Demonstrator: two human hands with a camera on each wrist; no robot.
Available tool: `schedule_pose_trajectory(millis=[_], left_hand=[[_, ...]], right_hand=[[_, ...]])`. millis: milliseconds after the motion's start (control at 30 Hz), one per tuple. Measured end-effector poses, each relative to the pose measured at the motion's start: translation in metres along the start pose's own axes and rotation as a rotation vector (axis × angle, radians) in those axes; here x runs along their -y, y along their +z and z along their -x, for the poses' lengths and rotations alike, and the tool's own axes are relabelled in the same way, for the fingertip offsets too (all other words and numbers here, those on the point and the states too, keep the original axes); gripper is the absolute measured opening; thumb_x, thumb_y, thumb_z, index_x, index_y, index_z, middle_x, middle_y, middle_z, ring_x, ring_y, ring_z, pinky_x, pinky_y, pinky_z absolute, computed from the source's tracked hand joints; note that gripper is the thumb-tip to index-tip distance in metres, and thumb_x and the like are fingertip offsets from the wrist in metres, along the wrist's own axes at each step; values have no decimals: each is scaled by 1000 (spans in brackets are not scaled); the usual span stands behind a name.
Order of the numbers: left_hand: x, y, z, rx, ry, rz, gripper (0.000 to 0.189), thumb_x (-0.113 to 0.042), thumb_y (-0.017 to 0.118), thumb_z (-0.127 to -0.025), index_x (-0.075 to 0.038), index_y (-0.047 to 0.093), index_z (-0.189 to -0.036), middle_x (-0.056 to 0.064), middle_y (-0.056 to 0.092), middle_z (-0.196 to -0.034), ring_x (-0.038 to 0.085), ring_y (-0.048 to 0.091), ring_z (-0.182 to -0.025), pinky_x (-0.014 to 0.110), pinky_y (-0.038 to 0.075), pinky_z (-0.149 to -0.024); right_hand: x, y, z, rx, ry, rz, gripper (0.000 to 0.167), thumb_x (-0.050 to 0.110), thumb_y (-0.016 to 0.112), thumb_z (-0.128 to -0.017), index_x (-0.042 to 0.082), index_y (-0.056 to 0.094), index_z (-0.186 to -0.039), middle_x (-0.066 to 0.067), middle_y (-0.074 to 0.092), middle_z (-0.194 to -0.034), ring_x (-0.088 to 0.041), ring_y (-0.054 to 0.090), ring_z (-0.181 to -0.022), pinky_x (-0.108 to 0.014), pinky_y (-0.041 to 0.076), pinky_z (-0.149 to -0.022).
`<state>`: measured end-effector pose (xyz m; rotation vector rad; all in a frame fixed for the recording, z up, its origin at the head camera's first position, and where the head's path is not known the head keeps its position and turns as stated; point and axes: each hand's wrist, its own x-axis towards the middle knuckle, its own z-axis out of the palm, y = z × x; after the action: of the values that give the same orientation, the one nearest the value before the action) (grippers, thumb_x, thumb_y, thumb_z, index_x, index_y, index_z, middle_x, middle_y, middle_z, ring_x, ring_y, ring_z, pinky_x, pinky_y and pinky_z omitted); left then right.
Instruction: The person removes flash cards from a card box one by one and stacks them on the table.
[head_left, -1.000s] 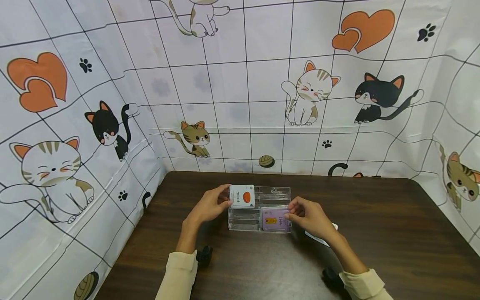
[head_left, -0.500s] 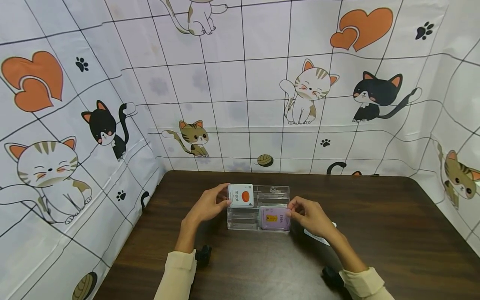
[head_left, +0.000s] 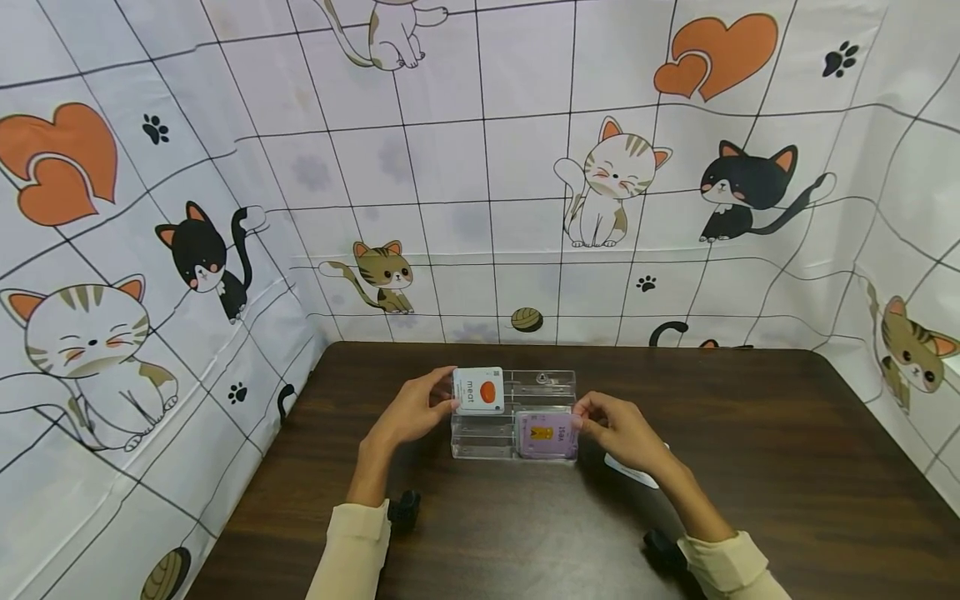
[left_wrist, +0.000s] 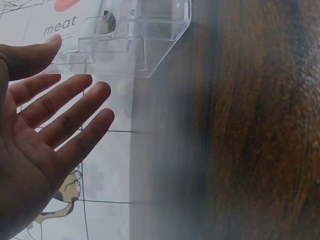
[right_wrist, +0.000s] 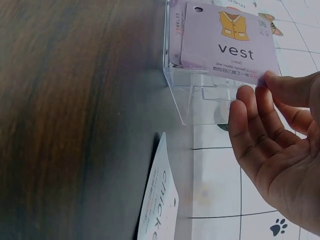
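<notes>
Pinched lightly at its right edge by my right hand (head_left: 617, 431), the purple "vest" card (head_left: 547, 434) stands upright in the front right slot of the clear acrylic holder (head_left: 491, 437), facing me for reading. Opposite, my left hand (head_left: 411, 410) steadies the white "meat" card (head_left: 478, 390) in the rear left slot, thumb touching its edge, fingers straight. Another white card (right_wrist: 160, 202) lies flat on the dark wooden table (head_left: 750, 467), just right of the holder.

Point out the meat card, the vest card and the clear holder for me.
meat card (head_left: 478, 390): head view, middle of its white face beside the orange picture.
vest card (right_wrist: 231, 42): right wrist view, purple face just above the word.
clear holder (head_left: 543, 385): head view, bare back wall of the right compartment.
</notes>
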<state>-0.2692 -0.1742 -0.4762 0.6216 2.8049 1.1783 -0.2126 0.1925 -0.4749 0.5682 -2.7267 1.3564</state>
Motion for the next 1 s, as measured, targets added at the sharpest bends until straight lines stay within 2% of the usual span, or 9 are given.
schedule_pose_trajectory(millis=[300,567,800,1000], left_hand=[[1,0,0,0,-4,-7,63,-12,72,-103,-4,47,-160,15,71,-136,30,73,-118,50,60,-100],[-2,0,0,6,-17,17,66,-11,73,-102,-3,46,-161,17,70,-137,33,74,-118,49,62,-96],[-2,0,0,14,-15,19,64,-10,72,-103,-2,46,-161,17,70,-137,33,74,-119,48,62,-96],[-2,-1,0,22,-12,19,64,-12,72,-103,-4,46,-162,17,69,-139,33,73,-120,48,62,-97]], right_hand=[[-2,-2,0,-7,26,-12,4,8,72,-102,9,68,-103,-6,76,-97,-14,69,-85,-24,53,-71],[-1,-5,1,-17,-4,-60,3,7,69,-104,4,68,-106,-8,75,-95,-21,74,-84,-23,56,-68],[-3,-6,1,-30,7,-68,5,7,70,-104,4,67,-106,-8,73,-95,-24,73,-83,-24,57,-69],[-4,-9,0,-41,31,-77,4,6,68,-105,5,67,-107,-10,74,-97,-21,73,-84,-25,58,-70]])
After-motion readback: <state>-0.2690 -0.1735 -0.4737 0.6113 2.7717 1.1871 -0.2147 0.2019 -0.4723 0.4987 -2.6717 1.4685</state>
